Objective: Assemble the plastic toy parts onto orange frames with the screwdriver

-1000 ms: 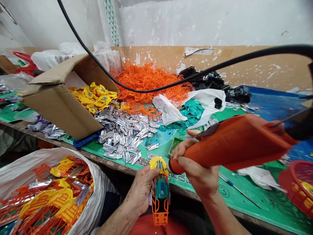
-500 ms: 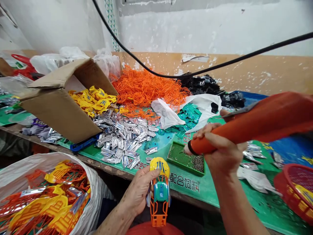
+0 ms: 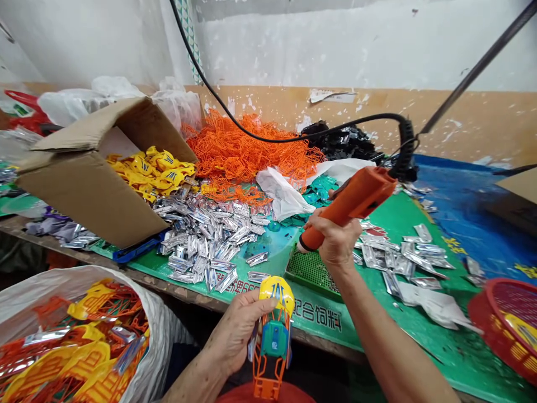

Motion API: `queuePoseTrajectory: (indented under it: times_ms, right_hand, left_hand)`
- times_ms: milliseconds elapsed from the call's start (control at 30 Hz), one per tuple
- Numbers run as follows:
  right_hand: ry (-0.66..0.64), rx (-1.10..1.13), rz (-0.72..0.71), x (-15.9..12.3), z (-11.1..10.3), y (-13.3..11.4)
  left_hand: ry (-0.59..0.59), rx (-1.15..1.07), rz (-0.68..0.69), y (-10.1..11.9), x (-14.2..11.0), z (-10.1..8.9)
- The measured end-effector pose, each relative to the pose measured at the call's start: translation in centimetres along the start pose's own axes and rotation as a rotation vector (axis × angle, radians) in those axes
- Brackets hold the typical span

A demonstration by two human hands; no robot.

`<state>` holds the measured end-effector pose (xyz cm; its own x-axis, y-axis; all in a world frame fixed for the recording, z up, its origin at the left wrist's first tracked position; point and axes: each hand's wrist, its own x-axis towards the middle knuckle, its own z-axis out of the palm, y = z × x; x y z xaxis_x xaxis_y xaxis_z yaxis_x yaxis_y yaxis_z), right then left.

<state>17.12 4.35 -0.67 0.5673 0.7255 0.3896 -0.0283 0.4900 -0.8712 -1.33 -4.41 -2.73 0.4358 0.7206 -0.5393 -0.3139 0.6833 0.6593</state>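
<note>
The fingers of the left hand (image 3: 239, 333) wrap a yellow, orange and teal plastic toy car frame (image 3: 273, 338), held upright just off the near edge of the worktop (image 3: 377, 330). The fingers of the right hand (image 3: 333, 240) curl tightly around an orange corded hand tool (image 3: 352, 196), its tip near a green perforated tray (image 3: 310, 274). The worktop's green surface reads 配合饲料; silver parts (image 3: 205, 240) lie heaped beyond.

Black cord (image 3: 405, 140) overhangs right hand (image 3: 331, 240), blocking upward reach.
</note>
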Motion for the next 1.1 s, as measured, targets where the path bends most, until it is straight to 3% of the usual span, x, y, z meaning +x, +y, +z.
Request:
queuePoseTrajectory:
  times_ms: [667,867,1100]
  right_hand:
    - [0.021,0.003,0.046,-0.22,0.25,0.30]
    - [0.011,-0.010,0.042,-0.32,0.34,0.25]
    - [0.010,-0.003,-0.004,-0.14,-0.04,-0.10]
  left_hand:
    - [0.002,0.035,0.003,-0.55,0.33,-0.25]
    - [-0.063,0.027,0.049,-0.34,-0.18,-0.45]
    - [-0.033,0.017,0.039,-0.60,-0.12,-0.72]
